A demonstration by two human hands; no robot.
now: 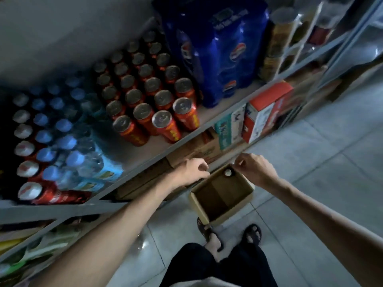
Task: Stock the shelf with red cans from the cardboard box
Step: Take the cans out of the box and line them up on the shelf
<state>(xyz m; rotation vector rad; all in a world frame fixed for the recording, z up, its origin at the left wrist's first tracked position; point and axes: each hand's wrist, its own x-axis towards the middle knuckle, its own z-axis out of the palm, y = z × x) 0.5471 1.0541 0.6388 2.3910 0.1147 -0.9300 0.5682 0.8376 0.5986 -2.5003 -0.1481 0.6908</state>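
An open cardboard box (244, 200) sits on the tiled floor in front of my feet. One can (228, 172) stands in its far corner, only its silver top showing. On the shelf (180, 139) above, several red cans (163, 123) stand in rows. My left hand (193, 169) hovers over the box's far left edge with fingers loosely curled, holding nothing. My right hand (253, 165) hovers above the can with curled fingers, its fingertips near the can top; whether they touch it I cannot tell.
Blue-capped water bottles (62, 139) and other red cans (49, 193) fill the shelf's left part. A blue shrink-wrapped soda pack (217, 48) stands right of the red cans. Cartons (265, 112) fill the lower shelf. My sandalled feet (251, 233) stand behind the box.
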